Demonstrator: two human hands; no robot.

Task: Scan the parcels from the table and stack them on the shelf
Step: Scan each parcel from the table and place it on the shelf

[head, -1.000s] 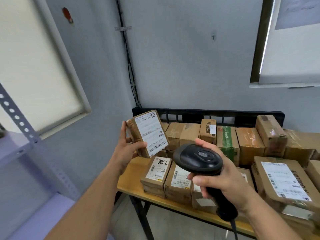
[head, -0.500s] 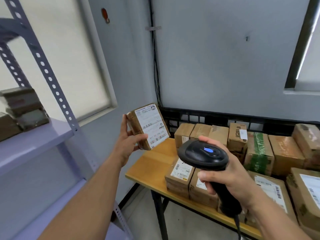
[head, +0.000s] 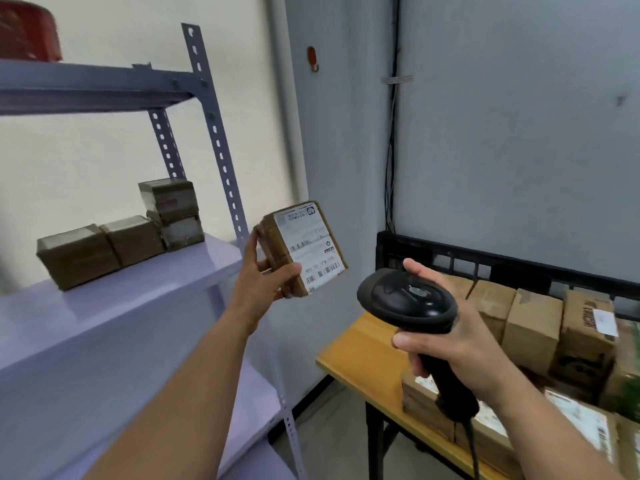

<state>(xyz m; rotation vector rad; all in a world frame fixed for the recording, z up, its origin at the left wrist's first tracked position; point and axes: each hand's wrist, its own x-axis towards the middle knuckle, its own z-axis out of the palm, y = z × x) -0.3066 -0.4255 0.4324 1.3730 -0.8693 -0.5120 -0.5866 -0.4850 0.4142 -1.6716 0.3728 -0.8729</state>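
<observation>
Grey walls back a metal shelf (head: 145,299) bearing boxes (head: 104,247); left grip (head: 263,287) holds the labelled parcel (head: 308,247) aloft beside the shelf's right edge; right grip (head: 464,344) clasps a scanner (head: 405,299) above the bench (head: 360,348) corner.

two hands: left hand (head: 263,289), right hand (head: 460,344). one scanner (head: 408,303). one held parcel (head: 308,251). four shelf parcels (head: 78,256) — two side by side, two stacked. worktop parcels (head: 530,323) — over six, some cut off at the edge. one red object (head: 27,32).
</observation>
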